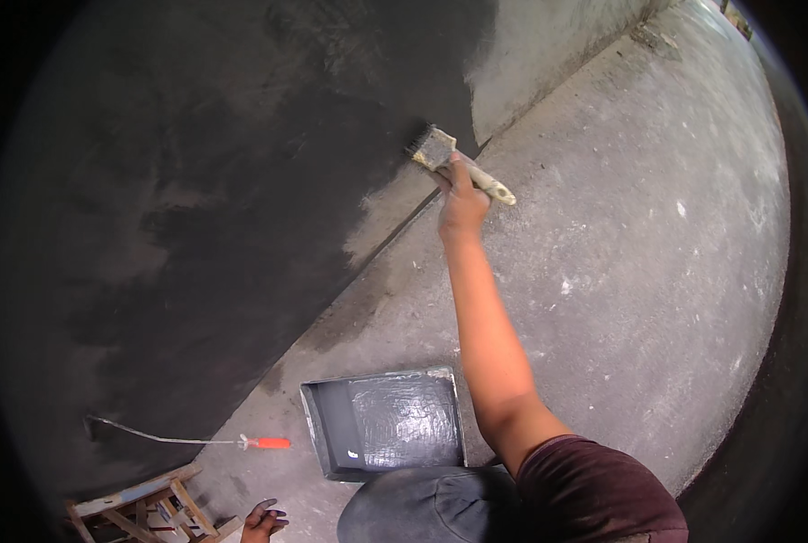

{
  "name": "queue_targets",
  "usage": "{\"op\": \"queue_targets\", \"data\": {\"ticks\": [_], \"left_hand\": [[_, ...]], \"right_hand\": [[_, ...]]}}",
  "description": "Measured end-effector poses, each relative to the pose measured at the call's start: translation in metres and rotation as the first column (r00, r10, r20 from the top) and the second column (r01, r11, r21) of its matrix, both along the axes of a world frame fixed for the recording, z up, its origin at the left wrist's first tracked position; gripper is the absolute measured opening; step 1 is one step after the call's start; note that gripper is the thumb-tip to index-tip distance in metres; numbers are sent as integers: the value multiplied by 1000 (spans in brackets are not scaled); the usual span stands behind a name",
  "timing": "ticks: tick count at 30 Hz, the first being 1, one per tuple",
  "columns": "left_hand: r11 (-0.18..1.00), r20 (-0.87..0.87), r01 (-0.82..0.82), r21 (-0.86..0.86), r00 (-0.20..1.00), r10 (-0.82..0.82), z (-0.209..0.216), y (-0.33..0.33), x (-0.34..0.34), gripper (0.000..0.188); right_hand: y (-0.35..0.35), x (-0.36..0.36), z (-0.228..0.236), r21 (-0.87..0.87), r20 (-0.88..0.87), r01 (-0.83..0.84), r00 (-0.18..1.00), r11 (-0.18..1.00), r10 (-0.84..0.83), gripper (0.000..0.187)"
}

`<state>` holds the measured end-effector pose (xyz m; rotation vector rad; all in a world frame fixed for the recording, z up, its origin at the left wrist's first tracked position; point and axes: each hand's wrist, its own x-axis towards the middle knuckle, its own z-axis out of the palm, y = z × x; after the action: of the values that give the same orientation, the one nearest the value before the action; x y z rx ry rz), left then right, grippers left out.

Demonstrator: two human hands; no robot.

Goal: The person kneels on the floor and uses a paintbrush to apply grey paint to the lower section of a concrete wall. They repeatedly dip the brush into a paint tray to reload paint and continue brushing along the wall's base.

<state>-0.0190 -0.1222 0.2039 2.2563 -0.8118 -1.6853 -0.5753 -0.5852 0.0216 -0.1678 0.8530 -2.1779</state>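
My right hand [463,204] is closed around the handle of a wide, paint-crusted paintbrush [436,150]. The dark bristles press against the wall [241,181], at the edge of its dark grey paint, just above where it meets the floor. A bare strip of lighter wall [387,210] shows beside the brush. Low in the view, my left hand [263,521] hangs over the floor with its fingers loosely bent and apart, nothing visible in them. Close to it lies a paint tray [463,425] coated with wet grey paint.
A paint roller [268,443] with an orange handle and thin wire frame rests against the wall at lower left. Beside it stands a wooden stool or step frame [146,507]. The dusty concrete floor [630,262] has white specks. Unpainted wall [549,45] continues farther off.
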Motion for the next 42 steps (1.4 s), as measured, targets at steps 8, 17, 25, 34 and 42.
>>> {"op": "queue_targets", "data": {"ticks": [8, 17, 25, 34, 42], "left_hand": [[999, -8, 14, -31, 1000, -14, -3, -1, 6, 50], [999, 72, 31, -21, 997, -30, -2, 0, 6, 47], [1000, 145, 16, 8, 989, -17, -7, 5, 8, 43], [999, 158, 40, 22, 986, -43, -9, 3, 6, 43], [1000, 124, 14, -17, 992, -12, -7, 5, -2, 41]], "right_hand": [[14, 4, -35, 125, -60, -39, 997, 991, 47, 41], [29, 16, 11, 17, -117, -131, 984, 991, 132, 34], [44, 49, -3, 124, -70, -202, 975, 971, 212, 39], [67, 68, 9, 137, -17, -392, 917, 910, 398, 29], [-19, -29, 6, 184, -145, 20, 989, 983, 7, 32]]}}
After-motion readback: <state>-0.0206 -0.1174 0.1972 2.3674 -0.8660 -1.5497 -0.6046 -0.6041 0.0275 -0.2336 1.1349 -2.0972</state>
